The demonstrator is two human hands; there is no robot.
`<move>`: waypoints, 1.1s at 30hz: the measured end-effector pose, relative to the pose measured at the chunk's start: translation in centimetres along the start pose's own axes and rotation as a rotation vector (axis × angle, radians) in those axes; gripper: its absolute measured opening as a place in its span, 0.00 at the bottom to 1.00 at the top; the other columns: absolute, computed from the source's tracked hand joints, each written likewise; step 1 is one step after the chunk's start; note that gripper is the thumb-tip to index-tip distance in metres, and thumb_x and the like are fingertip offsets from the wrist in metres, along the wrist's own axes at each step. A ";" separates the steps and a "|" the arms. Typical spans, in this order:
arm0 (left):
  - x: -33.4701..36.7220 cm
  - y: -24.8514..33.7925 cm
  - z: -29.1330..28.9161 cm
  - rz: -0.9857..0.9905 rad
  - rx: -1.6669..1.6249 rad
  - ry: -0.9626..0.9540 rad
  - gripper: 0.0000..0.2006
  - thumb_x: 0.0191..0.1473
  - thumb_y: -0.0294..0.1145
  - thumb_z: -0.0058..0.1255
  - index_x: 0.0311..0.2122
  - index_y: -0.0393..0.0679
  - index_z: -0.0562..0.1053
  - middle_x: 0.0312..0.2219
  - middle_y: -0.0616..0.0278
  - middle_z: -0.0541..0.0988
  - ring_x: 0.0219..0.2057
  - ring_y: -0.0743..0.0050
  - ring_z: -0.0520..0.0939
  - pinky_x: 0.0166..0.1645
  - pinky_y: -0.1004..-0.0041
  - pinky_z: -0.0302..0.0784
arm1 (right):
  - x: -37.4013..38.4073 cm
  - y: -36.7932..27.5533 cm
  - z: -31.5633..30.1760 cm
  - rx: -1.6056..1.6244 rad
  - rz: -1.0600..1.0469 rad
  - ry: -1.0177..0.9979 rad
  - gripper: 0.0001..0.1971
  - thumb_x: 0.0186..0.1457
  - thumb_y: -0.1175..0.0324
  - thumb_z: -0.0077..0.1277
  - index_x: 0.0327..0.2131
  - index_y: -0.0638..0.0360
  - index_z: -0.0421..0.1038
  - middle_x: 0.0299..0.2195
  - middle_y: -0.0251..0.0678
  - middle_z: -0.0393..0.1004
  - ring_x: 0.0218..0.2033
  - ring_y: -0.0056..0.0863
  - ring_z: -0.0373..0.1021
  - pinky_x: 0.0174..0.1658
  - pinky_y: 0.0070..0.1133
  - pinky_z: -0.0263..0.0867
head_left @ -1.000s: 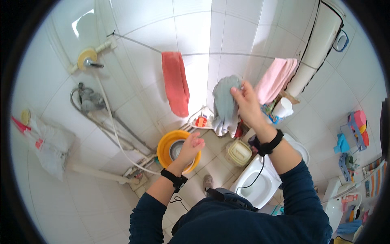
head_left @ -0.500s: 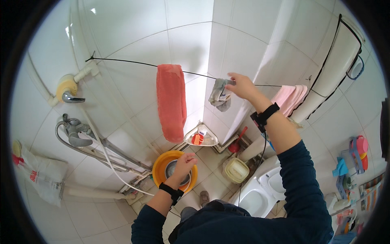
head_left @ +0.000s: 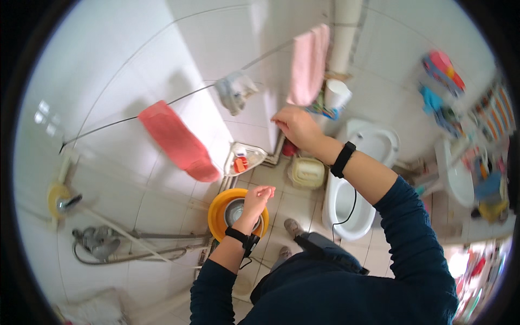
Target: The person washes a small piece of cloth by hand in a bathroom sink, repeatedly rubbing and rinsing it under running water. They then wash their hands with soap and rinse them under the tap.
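From where I stand, the gray cloth (head_left: pixel 235 93) hangs over the line (head_left: pixel 189 95), above the corner shelf (head_left: pixel 255 154), bunched and clear of both hands. 2 towels share that line: the red towel (head_left: pixel 179 142) to the left of the shelf, the pink towel (head_left: pixel 309 67) to its right.

The person's right hand (head_left: pixel 299 129) is up in the air, right of the shelf and higher than it. Its fingers curl toward the thumb and it is empty; the blur keeps me from telling if the tips meet. The left hand (head_left: pixel 259 201) hangs on the person's side of the shelf, half open, fingers loosely bent, with nothing in it. From here it overlaps the yellow basin (head_left: pixel 216 214), where 1 metal bowl (head_left: pixel 234 211) sits. I cannot tell how high it is above the basin.

Right of the shelf, on the floor, is the cream tub (head_left: pixel 309 173), with the toilet (head_left: pixel 364 214) farther right. A white cup (head_left: pixel 337 93) stands to the right of the shelf, near the pink towel.
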State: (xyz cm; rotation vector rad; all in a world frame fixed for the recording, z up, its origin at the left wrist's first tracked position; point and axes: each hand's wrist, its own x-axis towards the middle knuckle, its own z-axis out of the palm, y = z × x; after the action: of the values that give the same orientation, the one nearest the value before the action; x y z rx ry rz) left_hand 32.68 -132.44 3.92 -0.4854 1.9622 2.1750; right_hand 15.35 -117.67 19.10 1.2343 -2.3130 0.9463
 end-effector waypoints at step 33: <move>-5.9 -10.0 77.0 -0.037 0.517 -0.989 0.14 0.60 0.38 0.37 0.40 0.39 0.72 0.30 0.66 0.77 0.29 0.82 0.78 0.26 0.83 0.64 | -81.7 -3.3 -49.5 0.313 1.567 1.146 0.10 0.49 0.77 0.51 0.35 0.75 0.70 0.25 0.39 0.74 0.24 0.21 0.71 0.30 0.16 0.71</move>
State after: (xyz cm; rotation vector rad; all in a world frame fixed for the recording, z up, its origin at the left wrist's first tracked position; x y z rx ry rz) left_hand 32.04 -54.54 2.81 0.5319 1.7284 1.3258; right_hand 63.49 -35.77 8.43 -1.2178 -1.6980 1.7244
